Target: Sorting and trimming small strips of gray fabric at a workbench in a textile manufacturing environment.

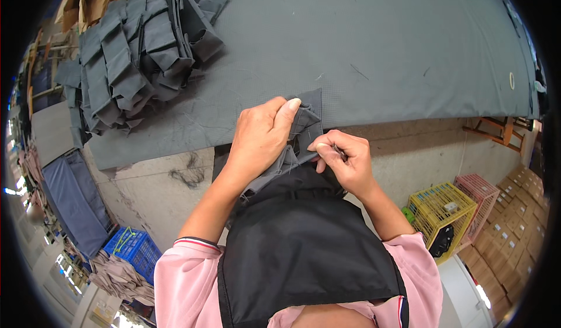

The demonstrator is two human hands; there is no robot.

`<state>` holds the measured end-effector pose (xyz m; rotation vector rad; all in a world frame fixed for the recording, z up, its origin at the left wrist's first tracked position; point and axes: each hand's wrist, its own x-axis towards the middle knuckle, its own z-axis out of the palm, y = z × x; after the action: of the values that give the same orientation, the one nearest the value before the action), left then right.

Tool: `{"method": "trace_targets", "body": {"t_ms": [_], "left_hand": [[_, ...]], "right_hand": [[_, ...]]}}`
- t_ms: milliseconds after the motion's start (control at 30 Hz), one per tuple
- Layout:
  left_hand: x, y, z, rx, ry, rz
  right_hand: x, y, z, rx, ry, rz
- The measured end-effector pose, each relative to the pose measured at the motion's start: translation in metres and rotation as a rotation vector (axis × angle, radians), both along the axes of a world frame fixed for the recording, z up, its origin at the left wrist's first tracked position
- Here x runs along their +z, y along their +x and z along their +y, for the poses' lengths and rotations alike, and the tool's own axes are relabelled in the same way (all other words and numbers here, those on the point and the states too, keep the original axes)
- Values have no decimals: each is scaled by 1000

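My left hand (261, 134) is closed on a dark grey fabric piece (314, 103), thumb on top, at the near edge of the table. Folds of the cloth hang down over my lap, and loose threads stick out from its edges. Just right of it, my right hand (345, 157) is closed, thumb and forefinger pinched together at the cloth's edge among the threads. Something small and dark shows between its curled fingers; its kind is hidden.
A heap of grey fabric pieces (137, 53) lies at the table's far left beside brown paper (96, 1). Thread scraps dot the grey-covered table (397, 47). Below stand a blue crate (133, 246), a yellow crate (441, 208), a pink crate (476, 196) and stacked cartons (514, 228).
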<state>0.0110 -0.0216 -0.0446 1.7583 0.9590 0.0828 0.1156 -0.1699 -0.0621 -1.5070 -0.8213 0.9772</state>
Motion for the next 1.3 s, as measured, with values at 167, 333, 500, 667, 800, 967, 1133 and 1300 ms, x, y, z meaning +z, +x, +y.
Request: {"method": "trace_targets", "body": {"t_ms": [167,333,500,667,800,967,1133,1300], "left_hand": [[2,4,-5,-47,204,13],[2,0,-2,-196,128,69],[0,2,3,-282,-4,58],[-3,0,-1,-344,-112,36],[-9,1,-1,-367,-141,68],[-8,3,-2,-386,-23,95],[-9,2,-2,-348,30,101],[-5,7,-1,-417,-17,106]], "right_hand": [[5,5,1,-153,-44,-60],[12,39,15,178,130,-531],[22,49,30,601,210,-714],[18,41,27,788,159,-835],[4,35,19,718,194,-840],[-4,23,1,392,87,-416],[6,18,-16,160,-53,176],[9,34,9,542,138,-601]]}}
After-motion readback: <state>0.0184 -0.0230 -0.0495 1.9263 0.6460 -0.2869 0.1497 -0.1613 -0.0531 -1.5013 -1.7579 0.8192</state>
